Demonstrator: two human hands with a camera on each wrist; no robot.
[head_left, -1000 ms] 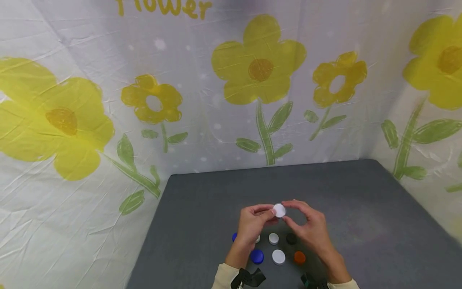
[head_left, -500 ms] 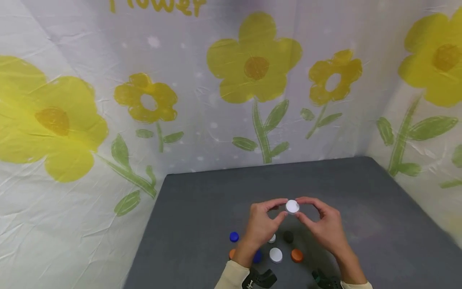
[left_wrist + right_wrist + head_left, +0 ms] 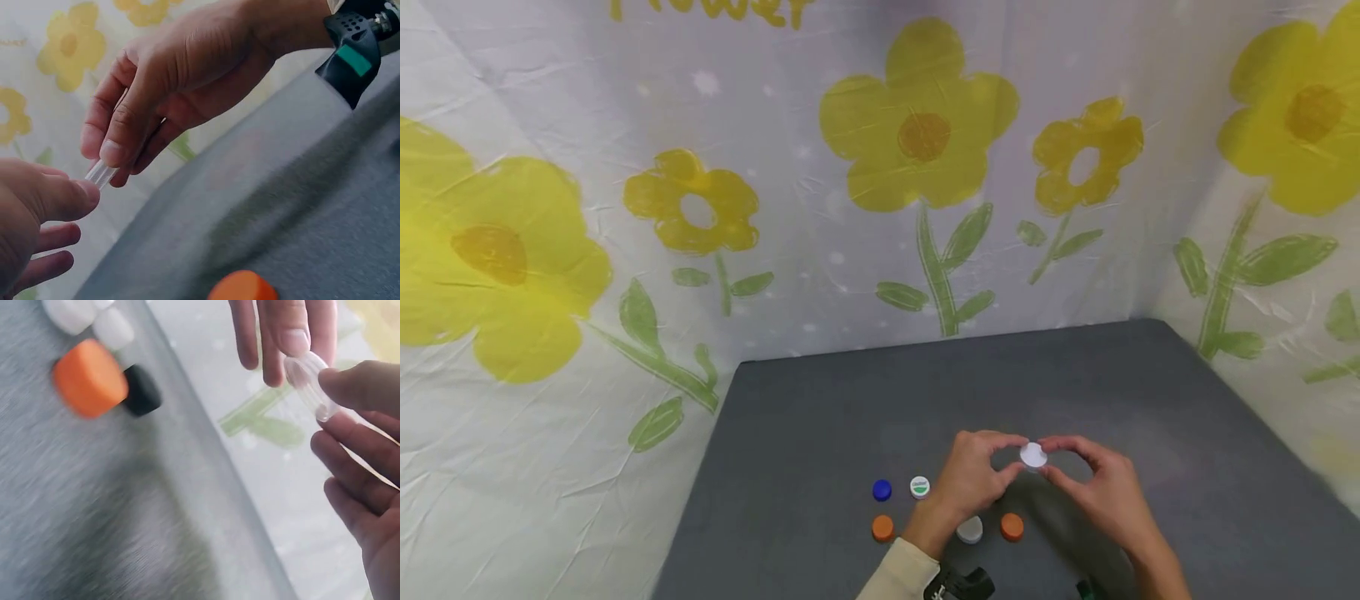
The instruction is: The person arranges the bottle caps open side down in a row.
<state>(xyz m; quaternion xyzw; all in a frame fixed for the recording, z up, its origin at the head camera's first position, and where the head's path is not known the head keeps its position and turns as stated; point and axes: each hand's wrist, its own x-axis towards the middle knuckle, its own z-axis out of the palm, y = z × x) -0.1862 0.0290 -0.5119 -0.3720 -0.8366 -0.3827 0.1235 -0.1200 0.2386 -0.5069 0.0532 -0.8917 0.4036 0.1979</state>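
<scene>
Both hands pinch a round bottle cap (image 3: 1033, 455) between thumb and fingers, holding it up above the dark table. White in the head view, the cap looks clear with a ridged side in the left wrist view. My left hand (image 3: 967, 477) grips its left edge, my right hand (image 3: 1102, 483) its right edge. In the right wrist view the cap (image 3: 307, 384) is tilted, its rim towards the camera. Below the hands lie an orange cap (image 3: 1012, 527) and a white cap (image 3: 970, 530); a black cap (image 3: 142, 390) shows in the right wrist view.
Left of the hands on the grey table (image 3: 805, 433) are a blue cap (image 3: 882, 490), a white cap with green print (image 3: 920, 487) and another orange cap (image 3: 883, 528). A flower-printed cloth (image 3: 820, 275) hangs behind the table and along its sides.
Both hands have moved to the right in the head view with the cap between them. The left arm now covers other caps, and the printed white cap has come into view.
</scene>
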